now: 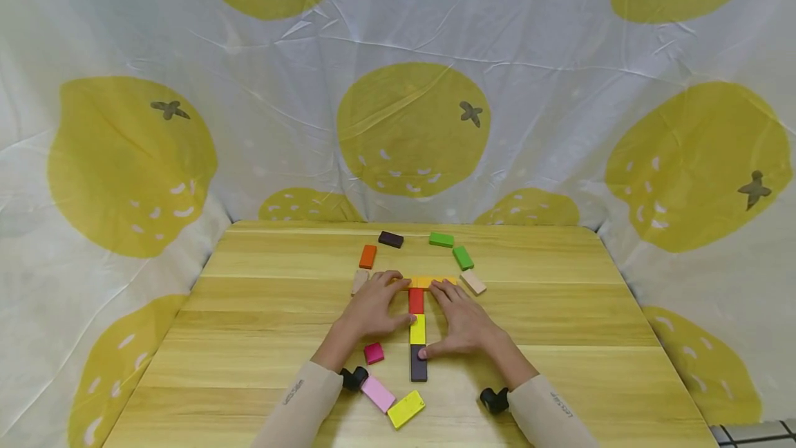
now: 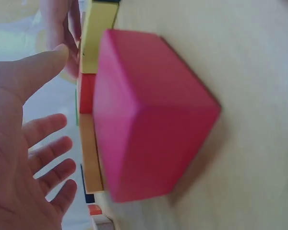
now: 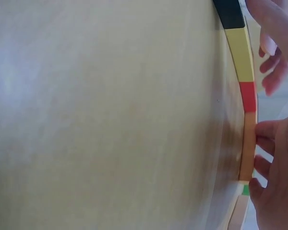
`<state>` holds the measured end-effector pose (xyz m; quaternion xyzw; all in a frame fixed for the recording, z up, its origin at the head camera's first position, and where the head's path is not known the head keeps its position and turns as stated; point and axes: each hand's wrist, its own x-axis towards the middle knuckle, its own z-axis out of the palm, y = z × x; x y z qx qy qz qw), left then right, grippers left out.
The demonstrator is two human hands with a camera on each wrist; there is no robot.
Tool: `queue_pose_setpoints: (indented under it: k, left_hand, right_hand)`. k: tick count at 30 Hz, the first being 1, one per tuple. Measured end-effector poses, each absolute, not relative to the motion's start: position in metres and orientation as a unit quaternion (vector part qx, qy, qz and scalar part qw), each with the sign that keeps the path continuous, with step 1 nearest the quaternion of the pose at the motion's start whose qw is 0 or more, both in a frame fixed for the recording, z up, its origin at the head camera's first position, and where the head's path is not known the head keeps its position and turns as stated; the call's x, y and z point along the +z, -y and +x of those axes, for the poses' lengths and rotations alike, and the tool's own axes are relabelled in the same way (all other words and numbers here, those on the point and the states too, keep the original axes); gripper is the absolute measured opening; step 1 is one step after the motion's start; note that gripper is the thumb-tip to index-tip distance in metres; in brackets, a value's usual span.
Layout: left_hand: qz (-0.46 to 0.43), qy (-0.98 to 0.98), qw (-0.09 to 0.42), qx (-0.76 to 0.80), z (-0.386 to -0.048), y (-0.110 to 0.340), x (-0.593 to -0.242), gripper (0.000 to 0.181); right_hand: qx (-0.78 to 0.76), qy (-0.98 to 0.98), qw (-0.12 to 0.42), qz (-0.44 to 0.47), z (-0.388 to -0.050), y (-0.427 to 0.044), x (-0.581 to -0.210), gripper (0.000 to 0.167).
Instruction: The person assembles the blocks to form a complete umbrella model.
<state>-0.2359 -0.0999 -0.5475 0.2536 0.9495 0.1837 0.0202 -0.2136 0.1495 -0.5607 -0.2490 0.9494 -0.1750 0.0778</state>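
Note:
Wooden blocks form a T on the table: two orange-yellow blocks [image 1: 437, 281] across the top, then a red block [image 1: 416, 301], a yellow block [image 1: 418, 332] and a black block [image 1: 419, 369] running down. My left hand [image 1: 373, 306] lies over the left end of the crossbar, its fingers spread and its thumb at the yellow block. On the other side, my right hand [image 1: 464, 322] has fingertips on the right orange block [image 3: 248, 148] and its thumb on the black block. Neither hand grips anything.
Around the T lie a dark block [image 1: 390, 239], an orange block [image 1: 367, 256], two green blocks [image 1: 441, 240] and two pale blocks [image 1: 473, 282]. Nearer stand a magenta block [image 2: 153, 115], a pink block [image 1: 378, 394] and a yellow block [image 1: 406, 409]. A lemon-print curtain [image 1: 528, 123] hangs behind.

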Motion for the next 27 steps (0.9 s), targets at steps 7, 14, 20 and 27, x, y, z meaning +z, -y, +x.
queue_pose_setpoints:
  k: [7, 14, 20, 27]
  left_hand:
    - [0.257, -0.952, 0.032, 0.164, -0.228, 0.104, -0.536, 0.083]
    - [0.264, -0.951, 0.032, 0.161, -0.226, 0.101, -0.532, 0.098]
    - [0.273, -0.95, 0.037, 0.144, -0.224, 0.095, -0.539, 0.115]
    - [0.272, -0.953, 0.046, 0.126, -0.224, 0.094, -0.544, 0.123]
  right_hand:
    - [-0.184, -0.946, 0.082, -0.253, -0.215, -0.149, -0.557, 0.117]
    - [-0.209, -0.944, 0.095, -0.237, -0.216, -0.15, -0.555, 0.087]
    - [-0.207, -0.943, 0.09, -0.244, -0.217, -0.151, -0.556, 0.084]
    - [-0.202, -0.943, 0.076, -0.252, -0.216, -0.152, -0.558, 0.084]
